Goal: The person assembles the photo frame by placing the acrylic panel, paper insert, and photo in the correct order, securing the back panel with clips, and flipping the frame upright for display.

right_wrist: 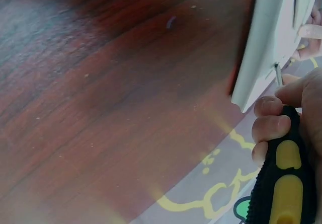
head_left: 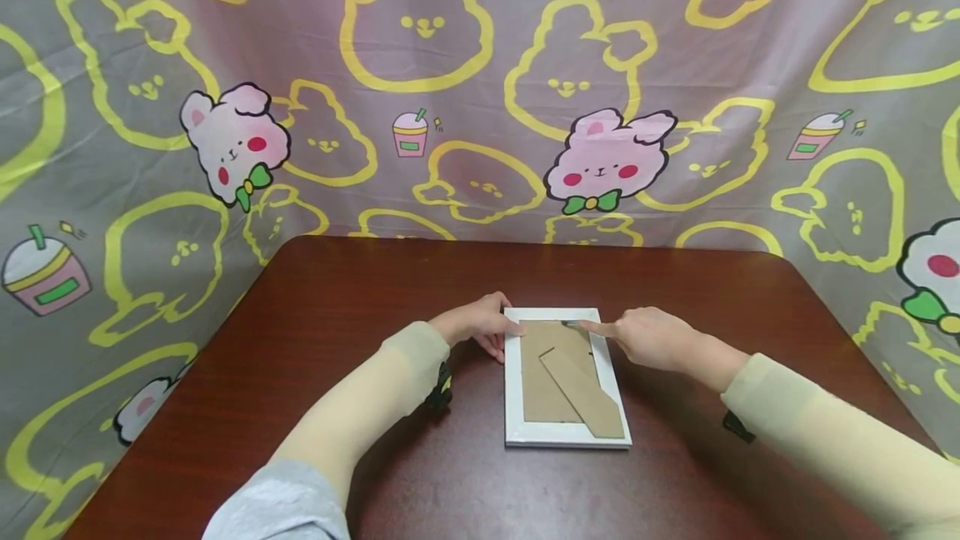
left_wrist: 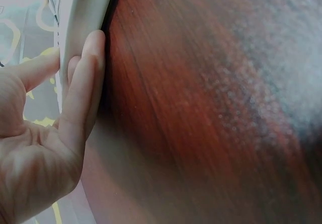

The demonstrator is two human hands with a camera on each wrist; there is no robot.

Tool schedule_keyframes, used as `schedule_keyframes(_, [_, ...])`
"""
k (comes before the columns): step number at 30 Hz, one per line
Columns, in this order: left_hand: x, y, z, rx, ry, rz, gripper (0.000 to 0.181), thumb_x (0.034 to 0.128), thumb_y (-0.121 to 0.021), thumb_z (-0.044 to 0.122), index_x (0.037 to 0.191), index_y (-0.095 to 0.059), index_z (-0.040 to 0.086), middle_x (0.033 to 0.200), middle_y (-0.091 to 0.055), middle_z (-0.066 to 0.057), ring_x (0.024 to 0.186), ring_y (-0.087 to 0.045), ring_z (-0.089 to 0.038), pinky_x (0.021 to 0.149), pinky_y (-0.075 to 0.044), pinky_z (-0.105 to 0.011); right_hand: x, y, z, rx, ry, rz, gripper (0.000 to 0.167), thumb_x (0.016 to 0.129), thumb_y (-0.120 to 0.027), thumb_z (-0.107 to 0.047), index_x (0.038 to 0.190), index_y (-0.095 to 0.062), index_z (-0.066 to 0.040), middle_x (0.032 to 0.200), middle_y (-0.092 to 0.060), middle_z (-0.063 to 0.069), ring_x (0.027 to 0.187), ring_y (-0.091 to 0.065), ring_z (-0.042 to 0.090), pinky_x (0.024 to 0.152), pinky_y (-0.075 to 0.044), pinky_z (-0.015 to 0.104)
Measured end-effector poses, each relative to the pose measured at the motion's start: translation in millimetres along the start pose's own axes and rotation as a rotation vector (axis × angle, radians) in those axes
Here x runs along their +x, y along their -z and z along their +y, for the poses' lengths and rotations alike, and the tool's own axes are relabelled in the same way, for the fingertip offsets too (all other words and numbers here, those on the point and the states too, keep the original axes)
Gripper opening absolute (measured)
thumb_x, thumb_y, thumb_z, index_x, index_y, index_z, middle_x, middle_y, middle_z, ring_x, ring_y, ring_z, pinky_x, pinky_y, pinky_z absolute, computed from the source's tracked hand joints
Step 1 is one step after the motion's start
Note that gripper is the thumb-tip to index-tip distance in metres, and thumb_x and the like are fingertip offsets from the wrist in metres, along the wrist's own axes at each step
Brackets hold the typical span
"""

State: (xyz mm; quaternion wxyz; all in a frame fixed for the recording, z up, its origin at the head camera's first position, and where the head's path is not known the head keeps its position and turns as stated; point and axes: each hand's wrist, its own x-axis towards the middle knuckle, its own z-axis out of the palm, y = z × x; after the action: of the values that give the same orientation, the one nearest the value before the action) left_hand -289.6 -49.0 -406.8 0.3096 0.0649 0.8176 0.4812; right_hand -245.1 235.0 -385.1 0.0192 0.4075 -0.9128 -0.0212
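A white picture frame [head_left: 513,390] lies face down, its brown backing board [head_left: 534,390] and slanted easel stand [head_left: 581,394] showing. At its upper left edge my left hand [head_left: 483,323] pinches the border, thumb on top and fingers along the side, as the left wrist view also shows. My right hand [head_left: 660,340] grips a screwdriver [right_wrist: 288,183] with a black and yellow handle. Its thin metal shaft reaches the inner top edge of the frame, by a dark tab; the exact contact is too small to tell. A small dark tab [head_left: 591,353] sits on the right inner edge.
The frame rests on a dark reddish-brown wooden table [head_left: 405,282] with rounded far corners. A grey curtain [head_left: 480,123] printed with yellow outlines and pink rabbits hangs behind and beside the table.
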Motion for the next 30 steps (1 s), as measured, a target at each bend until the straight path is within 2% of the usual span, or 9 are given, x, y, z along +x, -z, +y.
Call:
schedule_keyframes(8, [1.1, 0.8, 0.4, 0.018, 0.000, -0.002, 0.043, 0.0922, -0.067, 0.012, 0.117, -0.034, 0.001, 0.059, -0.056, -0.017, 0.044, -0.061, -0.021, 0.043, -0.051, -0.027, -4.9, -13.7, 2.5, -0.026, 0.007, 0.053, 0.062, 0.079, -0.057, 0.010, 0.135, -0.059, -0.017, 0.047, -0.028, -0.008, 0.042, -0.024, 0.009, 0.039, -0.025, 0.025])
schedule_keyframes(12, [0.6, 1.5, -1.1, 0.027, 0.003, -0.003, 0.043, 0.0926, -0.067, 0.014, 0.116, -0.034, 0.002, 0.059, -0.056, -0.016, 0.044, -0.061, -0.020, 0.043, -0.050, -0.026, -6.0, -15.8, 1.9, 0.030, -0.011, 0.082, 0.057, 0.084, -0.057, 0.007, 0.135, -0.059, -0.019, 0.047, -0.029, -0.009, 0.044, -0.023, 0.009, 0.040, -0.026, 0.026])
schedule_keyframes(18, [-1.9, 0.7, -2.5, 0.056, -0.009, -0.028, 0.043, 0.0929, -0.067, 0.016, 0.117, -0.034, 0.002, 0.062, -0.058, -0.016, 0.046, -0.062, -0.020, 0.046, -0.052, -0.028, -10.8, -18.2, 1.8, 0.097, -0.068, 0.059, 0.051, 0.092, -0.061, -0.004, 0.139, -0.056, -0.022, 0.050, -0.031, -0.013, 0.047, -0.026, 0.006, 0.044, -0.028, 0.024])
schedule_keyframes(23, [0.7, 0.9, -2.3, 0.096, -0.026, -0.012, 0.040, 0.0929, -0.067, 0.018, 0.114, -0.036, 0.004, 0.065, -0.058, -0.017, 0.047, -0.063, -0.021, 0.047, -0.052, -0.028, -12.4, -12.8, 1.8, 0.080, -0.078, 0.115, 0.051, 0.091, -0.064, -0.008, 0.139, -0.055, -0.024, 0.053, -0.035, -0.016, 0.048, -0.034, 0.007, 0.048, -0.037, 0.026])
schedule_keyframes(30, [0.0, 2.5, -2.3, 0.102, -0.028, -0.043, 0.040, 0.0939, -0.065, 0.017, 0.116, -0.035, 0.003, 0.064, -0.058, -0.015, 0.048, -0.063, -0.019, 0.047, -0.052, -0.028, -16.2, 2.3, -3.6, 0.062, -0.051, 0.162, 0.054, 0.087, -0.069, -0.005, 0.137, -0.058, -0.022, 0.051, -0.032, -0.016, 0.045, -0.028, 0.006, 0.044, -0.032, 0.025])
